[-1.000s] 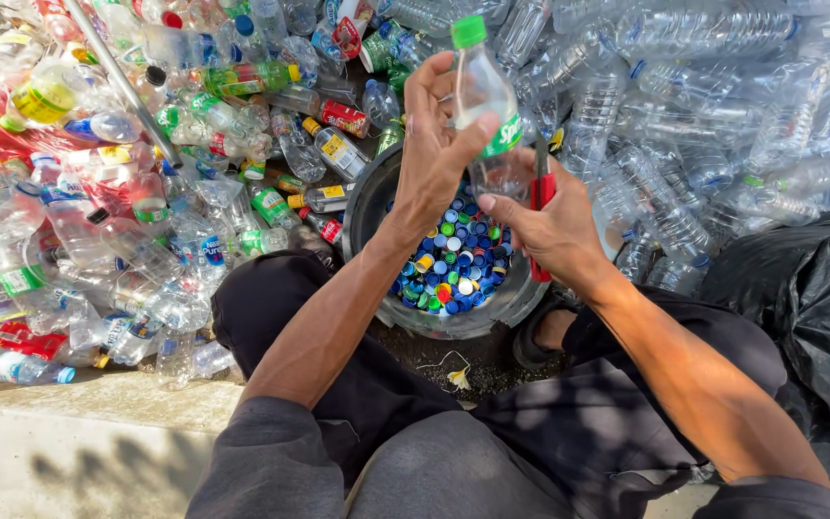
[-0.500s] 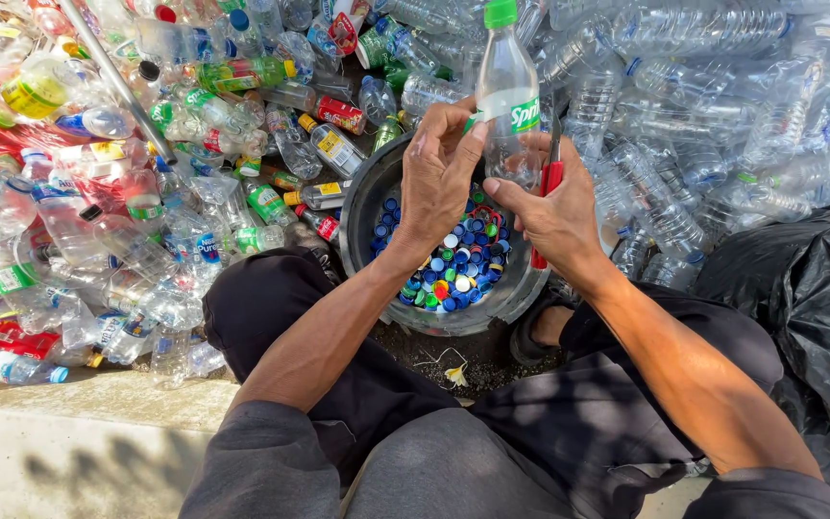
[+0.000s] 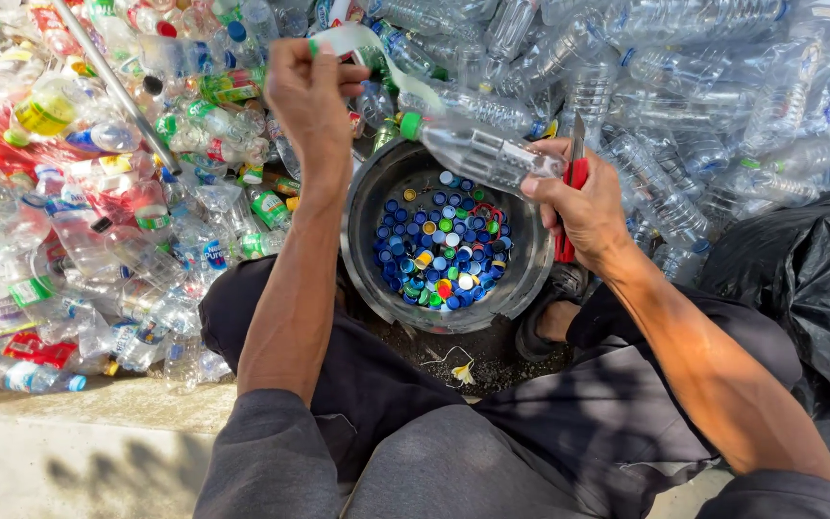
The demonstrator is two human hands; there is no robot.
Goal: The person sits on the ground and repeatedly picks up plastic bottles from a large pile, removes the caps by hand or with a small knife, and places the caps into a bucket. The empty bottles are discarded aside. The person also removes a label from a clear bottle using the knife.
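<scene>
over the round grey metal basin [image 3: 369, 207] of coloured bottle caps [image 3: 442, 252], my right hand [image 3: 583, 207] is clamped on a clear plastic bottle with a green cap [image 3: 477, 154] and a red-handled knife [image 3: 573, 178]. my left hand [image 3: 311, 91], raised apart, pinches its peeled pale label strip [image 3: 377, 48].

Bright sun glares off the bottle pile [image 3: 703, 86]; foreground shaded; edges bowed; focus sharp.
</scene>
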